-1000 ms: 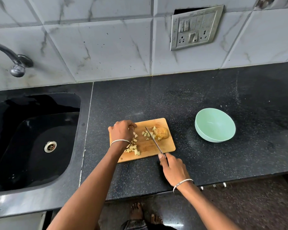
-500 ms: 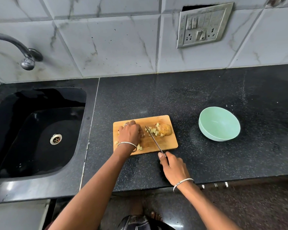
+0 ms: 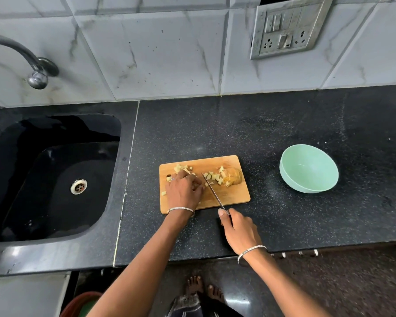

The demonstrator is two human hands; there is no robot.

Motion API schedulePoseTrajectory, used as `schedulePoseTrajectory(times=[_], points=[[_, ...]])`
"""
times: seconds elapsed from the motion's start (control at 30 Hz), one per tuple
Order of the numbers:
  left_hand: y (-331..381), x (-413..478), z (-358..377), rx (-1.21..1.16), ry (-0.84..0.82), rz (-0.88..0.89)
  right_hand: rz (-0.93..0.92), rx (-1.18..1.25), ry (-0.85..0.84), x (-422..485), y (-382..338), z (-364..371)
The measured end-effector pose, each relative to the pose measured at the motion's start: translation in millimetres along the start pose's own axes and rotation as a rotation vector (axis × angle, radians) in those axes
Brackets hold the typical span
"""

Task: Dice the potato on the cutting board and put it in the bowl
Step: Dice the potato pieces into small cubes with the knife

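Potato partly diced: a brownish-yellow uncut end chunk (image 3: 233, 176) lies on the right half of the small wooden cutting board (image 3: 236, 196), with pale cubes (image 3: 213, 176) beside it and more around my left hand (image 3: 184, 191). My right hand (image 3: 240, 229) has its grip closed round the steel kitchen knife (image 3: 213, 192), blade slanting across the board. The left grip lies fingers-down on cubes, can't tell if it pinches any. The mint-green round bowl (image 3: 292, 179) sits apart on the black speckled worktop (image 3: 284, 225) with nothing in it, so about halfway: chunk to dice, all cubes to move.
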State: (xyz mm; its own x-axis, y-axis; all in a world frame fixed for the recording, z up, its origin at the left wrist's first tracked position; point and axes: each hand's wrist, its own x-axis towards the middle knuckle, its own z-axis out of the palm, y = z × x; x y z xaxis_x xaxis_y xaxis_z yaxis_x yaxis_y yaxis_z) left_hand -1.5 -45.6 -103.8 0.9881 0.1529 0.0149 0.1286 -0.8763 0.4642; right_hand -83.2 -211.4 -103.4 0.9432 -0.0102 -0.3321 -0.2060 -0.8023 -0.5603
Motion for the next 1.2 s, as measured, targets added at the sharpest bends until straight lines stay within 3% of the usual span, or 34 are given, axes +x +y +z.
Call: schedulePoseTrajectory(times=[0.57,0.77,1.2], points=[[7.4,8.1,-4.0,0.025,-0.058,0.013,0.036,-0.332,-0.027,6.4,-14.7,-12.5],[6.3,11.8,-7.8,0.032,-0.052,-0.001,0.127,-0.153,-0.147,6.7,-23.8,-8.8],[-3.9,12.2,2.0,0.141,0.035,0.078,0.196,0.027,-0.14,-0.8,-24.8,0.4]])
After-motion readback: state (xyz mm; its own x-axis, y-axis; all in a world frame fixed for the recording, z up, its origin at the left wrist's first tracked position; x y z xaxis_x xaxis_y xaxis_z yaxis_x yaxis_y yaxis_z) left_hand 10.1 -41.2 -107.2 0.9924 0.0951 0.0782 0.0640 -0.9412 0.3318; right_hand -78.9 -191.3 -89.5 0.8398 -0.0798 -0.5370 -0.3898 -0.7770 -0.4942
